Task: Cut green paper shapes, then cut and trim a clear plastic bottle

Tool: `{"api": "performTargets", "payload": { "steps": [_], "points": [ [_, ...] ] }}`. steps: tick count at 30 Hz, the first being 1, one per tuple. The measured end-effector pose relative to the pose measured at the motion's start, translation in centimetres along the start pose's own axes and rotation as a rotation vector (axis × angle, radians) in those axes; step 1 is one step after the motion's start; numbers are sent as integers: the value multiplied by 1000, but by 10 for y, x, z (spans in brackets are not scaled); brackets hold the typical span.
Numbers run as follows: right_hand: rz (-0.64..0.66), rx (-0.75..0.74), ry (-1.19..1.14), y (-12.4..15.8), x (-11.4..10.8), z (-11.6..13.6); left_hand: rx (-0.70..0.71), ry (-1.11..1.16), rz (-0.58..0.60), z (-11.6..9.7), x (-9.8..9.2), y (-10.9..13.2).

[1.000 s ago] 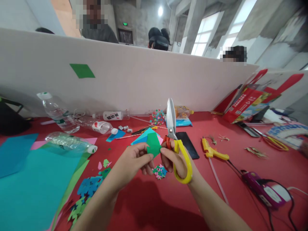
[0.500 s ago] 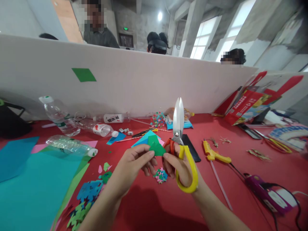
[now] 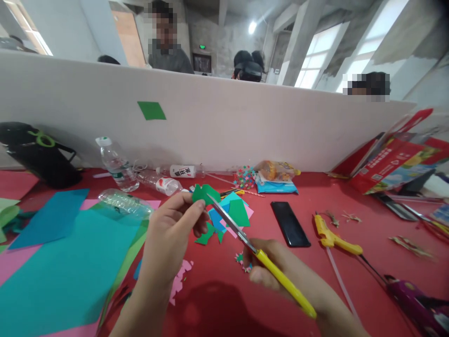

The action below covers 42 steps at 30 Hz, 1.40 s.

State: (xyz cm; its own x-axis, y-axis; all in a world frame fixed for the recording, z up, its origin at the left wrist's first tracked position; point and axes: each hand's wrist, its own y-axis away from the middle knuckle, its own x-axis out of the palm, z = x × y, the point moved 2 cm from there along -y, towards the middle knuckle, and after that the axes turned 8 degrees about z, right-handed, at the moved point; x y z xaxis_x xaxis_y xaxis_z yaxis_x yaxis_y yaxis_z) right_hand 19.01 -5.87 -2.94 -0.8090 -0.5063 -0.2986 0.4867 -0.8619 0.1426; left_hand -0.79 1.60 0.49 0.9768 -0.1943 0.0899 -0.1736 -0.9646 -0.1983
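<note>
My left hand [image 3: 171, 229] pinches a small piece of green paper [image 3: 203, 193] between thumb and fingers, held up above the red table [image 3: 368, 234]. In my right hand [image 3: 277, 267] are yellow-handled scissors [image 3: 259, 255], gripped by the handles. Their blades point up and left, and the tips reach the green paper. Green offcuts [image 3: 208, 234] lie on the table just under the blades, beside a stack of small coloured paper squares [image 3: 235, 213].
Large teal, blue and pink paper sheets [image 3: 66, 271] cover the left. Plastic bottles [image 3: 117, 164] lie by the white partition [image 3: 245, 126]. A black phone [image 3: 289, 223], yellow glue gun [image 3: 331, 236], purple tool [image 3: 417, 302] and red boxes [image 3: 389, 159] sit right. People stand behind the partition.
The scissors swung from pointing straight up to lying low, blades aimed left into the green paper. My left hand lifted the paper higher and left. Green scraps now lie on the table.
</note>
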Motion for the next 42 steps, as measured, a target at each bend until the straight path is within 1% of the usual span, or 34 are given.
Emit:
{"api": "performTargets", "payload": {
  "steps": [5, 10, 17, 21, 23, 25, 27, 28, 29, 31, 33, 35, 36, 38, 40, 42],
  "points": [
    [17, -22, -38, -1, 4, -2, -15, -98, 48, -2, 5, 3],
    [32, -18, -20, 2, 5, 4, -32, -105, 59, -4, 7, 5],
    [14, 72, 43, 1, 5, 13, -37, -111, 59, -5, 6, 8],
    [13, 73, 35, 1, 7, 11, -36, -94, 66, -3, 7, 7],
    [-26, 83, 30, 1, 7, 10, -11, -43, 40, -2, 7, 4],
    [-75, 91, 23, 1, 6, 9, 14, 65, -34, 0, 5, 0],
    [-127, 79, 10, -1, 4, 11, 22, 233, -121, 2, 3, -5],
    [-161, 71, 6, -3, 2, 13, 18, 320, -137, 4, 3, -6],
    [-207, 72, 20, -6, 0, 15, 9, 391, -118, 5, 4, -6],
    [-336, 125, 157, -11, -5, 20, -26, 450, -3, 8, 10, -4],
    [-467, 230, 415, -17, -9, 27, -76, 407, 149, 12, 23, 3],
    [-501, 286, 544, -22, -9, 34, -115, 380, 236, 16, 38, 12],
    [-499, 305, 586, -25, -7, 37, -132, 395, 248, 17, 45, 16],
    [-485, 333, 653, -29, -2, 42, -165, 441, 229, 21, 57, 21],
    [-477, 350, 709, -32, 6, 47, -186, 470, 178, 25, 64, 23],
    [-481, 352, 743, -32, 14, 50, -189, 471, 120, 30, 68, 22]
  ]
}}
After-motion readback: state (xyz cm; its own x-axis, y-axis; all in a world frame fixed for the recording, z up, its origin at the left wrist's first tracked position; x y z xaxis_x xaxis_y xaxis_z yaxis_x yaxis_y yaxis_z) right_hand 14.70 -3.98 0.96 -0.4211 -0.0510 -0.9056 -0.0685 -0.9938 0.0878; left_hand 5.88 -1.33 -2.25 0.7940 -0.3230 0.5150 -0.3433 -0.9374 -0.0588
